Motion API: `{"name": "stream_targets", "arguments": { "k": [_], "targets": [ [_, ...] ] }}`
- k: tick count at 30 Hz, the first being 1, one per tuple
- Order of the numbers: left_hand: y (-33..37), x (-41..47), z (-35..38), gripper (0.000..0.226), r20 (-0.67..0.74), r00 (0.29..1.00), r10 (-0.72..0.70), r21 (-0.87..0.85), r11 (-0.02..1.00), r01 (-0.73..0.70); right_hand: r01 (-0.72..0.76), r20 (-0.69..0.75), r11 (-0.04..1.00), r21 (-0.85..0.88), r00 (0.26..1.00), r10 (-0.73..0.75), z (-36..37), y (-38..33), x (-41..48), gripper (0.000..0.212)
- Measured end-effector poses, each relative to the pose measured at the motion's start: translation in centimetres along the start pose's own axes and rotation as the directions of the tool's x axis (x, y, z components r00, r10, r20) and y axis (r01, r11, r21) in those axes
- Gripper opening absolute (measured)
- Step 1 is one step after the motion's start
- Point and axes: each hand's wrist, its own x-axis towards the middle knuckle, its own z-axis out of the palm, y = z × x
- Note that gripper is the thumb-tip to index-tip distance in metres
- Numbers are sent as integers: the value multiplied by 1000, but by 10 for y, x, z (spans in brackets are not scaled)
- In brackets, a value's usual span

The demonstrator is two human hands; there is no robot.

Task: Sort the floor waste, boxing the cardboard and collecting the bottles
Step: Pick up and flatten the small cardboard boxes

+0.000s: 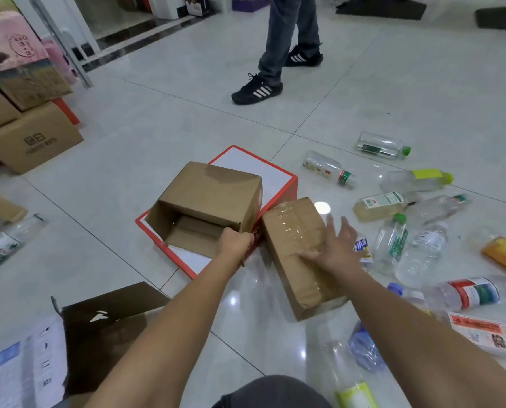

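Observation:
A brown cardboard box [213, 192] lies on its side, open toward me, inside a shallow red-and-white box [278, 175] on the floor. My left hand [235, 241] grips the near edge of the brown box's opening. A taped brown carton [296, 251] lies just right of the red box. My right hand [334, 245] hovers over this carton with fingers spread, its thumb touching the top. Several empty plastic bottles [390, 242] lie scattered to the right.
A person in dark shoes [257, 91] stands ahead on the tiles. Stacked cartons [33, 136] sit at the left, with a bottle [7, 240] below them. A dark flattened box [110, 328] and white packaging lie near left. More bottles [351, 375] lie by my knee.

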Motion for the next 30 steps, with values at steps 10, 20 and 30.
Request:
{"name": "stream_targets", "arguments": {
  "k": [10,20,30],
  "targets": [
    [-20,23,5,118,290,956,-35,-698,676,236,-39,246,982,-183,966,84,12,-21,4,137],
    [1,20,4,58,174,972,-160,-891,395,225,-48,208,989,-136,975,76,8,-17,6,138],
    [69,-26,-38,34,156,969,-192,-843,485,232,-113,113,989,-99,986,124,-106,-46,-31,127]
  ]
}}
